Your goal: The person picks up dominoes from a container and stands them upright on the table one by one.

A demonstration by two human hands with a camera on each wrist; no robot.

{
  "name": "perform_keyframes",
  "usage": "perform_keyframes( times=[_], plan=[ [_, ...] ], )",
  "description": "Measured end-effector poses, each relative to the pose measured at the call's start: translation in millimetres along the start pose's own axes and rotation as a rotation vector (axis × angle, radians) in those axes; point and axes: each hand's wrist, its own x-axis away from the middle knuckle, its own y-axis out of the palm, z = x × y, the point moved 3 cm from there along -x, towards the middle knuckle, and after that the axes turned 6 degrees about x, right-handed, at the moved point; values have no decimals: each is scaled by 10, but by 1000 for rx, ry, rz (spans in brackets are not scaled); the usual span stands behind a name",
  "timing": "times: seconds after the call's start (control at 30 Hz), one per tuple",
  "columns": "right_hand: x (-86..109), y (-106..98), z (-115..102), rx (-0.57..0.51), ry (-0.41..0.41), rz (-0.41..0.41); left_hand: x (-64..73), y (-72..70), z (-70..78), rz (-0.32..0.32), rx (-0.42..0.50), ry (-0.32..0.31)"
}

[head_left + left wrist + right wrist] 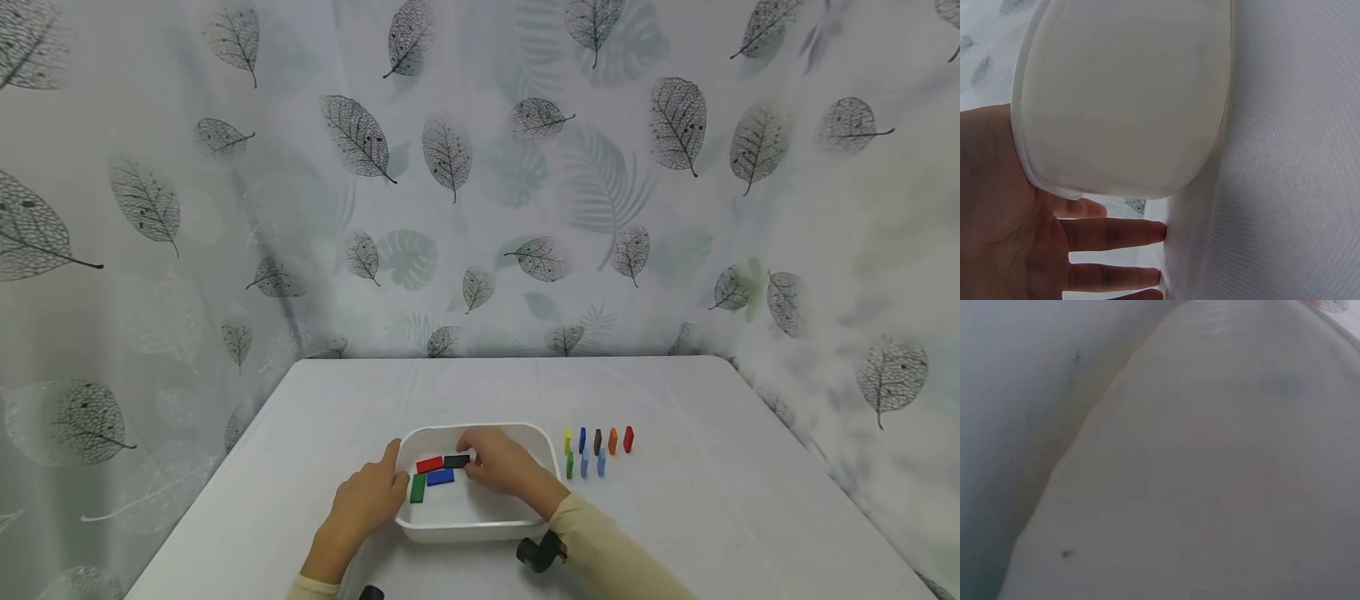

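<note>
A white plastic bin (480, 533) stands on the table, with a red block (429, 465), a green block (417, 488) and a blue block (440, 477) lying inside at its left. My right hand (501, 462) reaches into the bin and pinches the right end of a black block (454, 461) beside the red one. At the bin's left rim rests my left hand (371, 493), its thumb at the edge. The left wrist view shows this hand's straight, spread fingers (1113, 234) reaching down beside the bin to the table. Only the bin's outer wall (1197, 462) fills the right wrist view.
Right of the bin, thin blocks stand upright in two rows. The back row includes yellow (567, 440), orange (612, 441) and red (628, 439) ones; green (570, 464) and light blue (602, 462) ones stand in front. Leaf-print curtains (480, 208) surround the white table (675, 517).
</note>
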Motion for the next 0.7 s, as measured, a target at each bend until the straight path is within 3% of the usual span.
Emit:
perform_keyframes(
  times=[0.3, 0.7],
  plan=[
    [-8, 80, 17, 65, -15, -38, -6, -5, 17, -8, -3, -1],
    [38, 81, -67, 318, 39, -1, -5, 4, -14, -2, -2, 2]
  ],
)
